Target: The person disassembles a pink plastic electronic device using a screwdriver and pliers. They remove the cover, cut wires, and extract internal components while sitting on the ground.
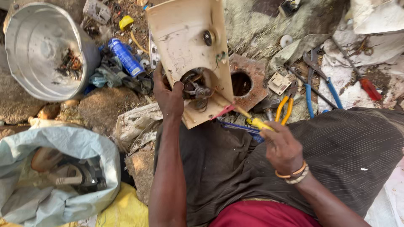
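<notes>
The left hand (168, 97) grips the near left edge of a cream appliance housing (189, 50), propped upright over the lap. The right hand (283, 148) is closed around a yellow-handled screwdriver (252, 121) aimed at its motor opening. The housing looks stiff, light, brittle plastic, best held by its rim

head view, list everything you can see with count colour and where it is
appliance base: 1, cream, top centre, held up
screwdriver: 1, yellow handle, tip at the base
metal pot: 1, silver, top left
spray can: 1, blue, beside the pot
rusty plate: 1, brown with a round hole, behind the base
pliers: 1, orange handles, centre right
blue pliers: 1, blue handles, right
red screwdriver: 1, red handle, far right
sack: 1, pale grey, bottom left
left hand: grips the base
right hand: holds the screwdriver
</notes>
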A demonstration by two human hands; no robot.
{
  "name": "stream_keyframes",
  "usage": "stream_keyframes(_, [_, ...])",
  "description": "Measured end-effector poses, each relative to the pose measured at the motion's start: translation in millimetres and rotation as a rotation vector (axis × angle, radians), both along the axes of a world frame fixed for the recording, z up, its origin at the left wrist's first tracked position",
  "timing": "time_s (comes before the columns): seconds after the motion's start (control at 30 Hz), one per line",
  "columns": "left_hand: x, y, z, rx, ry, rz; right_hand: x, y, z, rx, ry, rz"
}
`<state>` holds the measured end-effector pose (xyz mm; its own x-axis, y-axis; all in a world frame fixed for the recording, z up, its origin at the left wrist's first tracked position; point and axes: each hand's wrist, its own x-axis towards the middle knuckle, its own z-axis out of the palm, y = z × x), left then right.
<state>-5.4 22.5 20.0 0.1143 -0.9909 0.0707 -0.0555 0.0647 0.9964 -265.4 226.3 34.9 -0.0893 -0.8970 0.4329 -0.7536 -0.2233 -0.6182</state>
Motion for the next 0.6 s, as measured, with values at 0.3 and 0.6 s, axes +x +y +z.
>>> stream_keyframes(0.3, [5,-12,-8,0.241,-0.310,0.106,8,-30,39,0.068,0.187,0.045])
stream_keyframes(0.6, [3,5,-6,0.128,-0.360,0.070,23,-47,20,0.128,0.180,0.134])
